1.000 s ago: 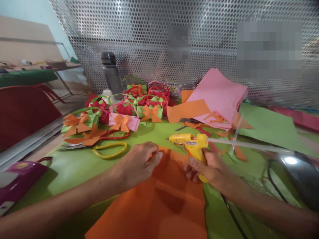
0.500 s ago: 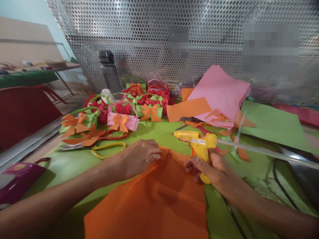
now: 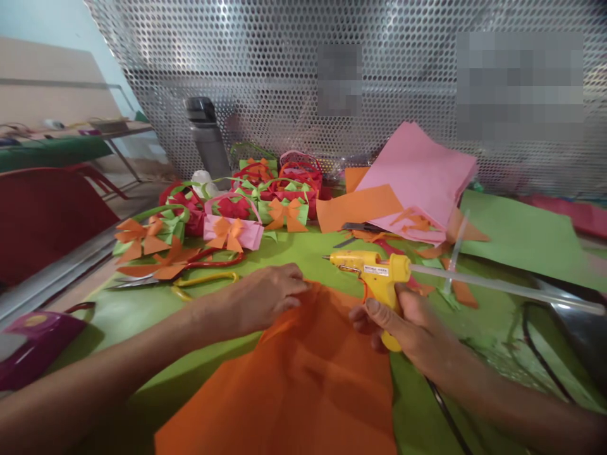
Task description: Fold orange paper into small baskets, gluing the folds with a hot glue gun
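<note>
1. Between the two forearms, on the green table, lies an orange sheet, its apparent long axis running back toward the wearer; the near end is out of view.
2. Left hand is nearer its narrow far end — fingers bent and bunched there, though I cannot tell whether they pinch.
3. Right hand grips a yellow glue gun by the sheet's right edge, nozzle pointing left, glue stick rightward.
4. Matte, creased, shadowed — the sheet widens nearer the wearer.

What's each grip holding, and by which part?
Right grip: yellow glue gun, by its handle. Left grip: at far end of orange sheet; can't tell if pinched.
</note>
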A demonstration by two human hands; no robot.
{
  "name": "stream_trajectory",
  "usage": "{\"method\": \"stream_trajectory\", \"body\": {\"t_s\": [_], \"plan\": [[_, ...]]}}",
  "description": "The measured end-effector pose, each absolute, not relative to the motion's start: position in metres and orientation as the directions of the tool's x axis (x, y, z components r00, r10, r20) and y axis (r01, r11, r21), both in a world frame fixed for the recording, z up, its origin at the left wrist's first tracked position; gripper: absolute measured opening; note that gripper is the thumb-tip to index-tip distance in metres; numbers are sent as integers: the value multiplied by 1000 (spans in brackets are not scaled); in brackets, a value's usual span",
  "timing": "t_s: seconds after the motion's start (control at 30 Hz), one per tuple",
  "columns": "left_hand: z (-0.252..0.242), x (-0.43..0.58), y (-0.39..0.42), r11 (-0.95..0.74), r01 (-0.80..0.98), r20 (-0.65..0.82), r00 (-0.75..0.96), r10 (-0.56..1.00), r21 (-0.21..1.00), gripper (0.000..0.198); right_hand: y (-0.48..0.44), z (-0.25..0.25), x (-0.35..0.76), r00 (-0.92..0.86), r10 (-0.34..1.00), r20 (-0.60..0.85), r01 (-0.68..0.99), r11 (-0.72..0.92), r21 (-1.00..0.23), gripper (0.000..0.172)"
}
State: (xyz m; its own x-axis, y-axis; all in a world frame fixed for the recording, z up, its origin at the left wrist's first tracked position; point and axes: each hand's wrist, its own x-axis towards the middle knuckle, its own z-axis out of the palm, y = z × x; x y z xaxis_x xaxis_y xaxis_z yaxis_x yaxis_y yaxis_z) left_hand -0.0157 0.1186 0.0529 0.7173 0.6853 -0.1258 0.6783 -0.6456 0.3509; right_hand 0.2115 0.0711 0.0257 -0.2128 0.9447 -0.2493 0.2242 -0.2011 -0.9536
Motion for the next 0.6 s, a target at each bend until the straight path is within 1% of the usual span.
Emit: {"method": "stream_trajectory", "body": {"t_s": [0.07, 0.13, 0.17, 0.2, 0.3, 0.4, 0.5, 0.6], "plan": [[52, -12, 114, -719, 663, -146, 748, 647, 208, 22, 71, 26, 211, -216, 944, -248, 222, -200, -954, 33], [49, -12, 110, -796, 604, -166, 790, 590, 42, 20, 71, 26, 211, -214, 944, -252, 227, -203, -953, 33], [48, -13, 108, -820, 573, -168, 806, 567, -17, 19, 71, 25, 211, -210, 944, -254, 232, -205, -951, 34], [46, -15, 107, -827, 559, -157, 814, 560, -50, 17, 72, 25, 210, -206, 945, -254, 237, -204, -950, 35], [39, -21, 103, -791, 609, -91, 786, 611, -48, 18, 72, 24, 210, -196, 948, -250, 245, -199, -949, 36], [33, -24, 98, -728, 683, -80, 723, 686, -67, 16, 71, 23, 211, -205, 946, -250, 227, -203, -953, 35], [26, -24, 93, -694, 713, -65, 692, 719, -101, 24, 71, 23, 211, -199, 947, -253, 204, -212, -956, 34], [16, -27, 91, -699, 709, -12, 701, 713, -93, 31, 71, 24, 210, -197, 946, -260, 200, -221, -955, 33]]}}
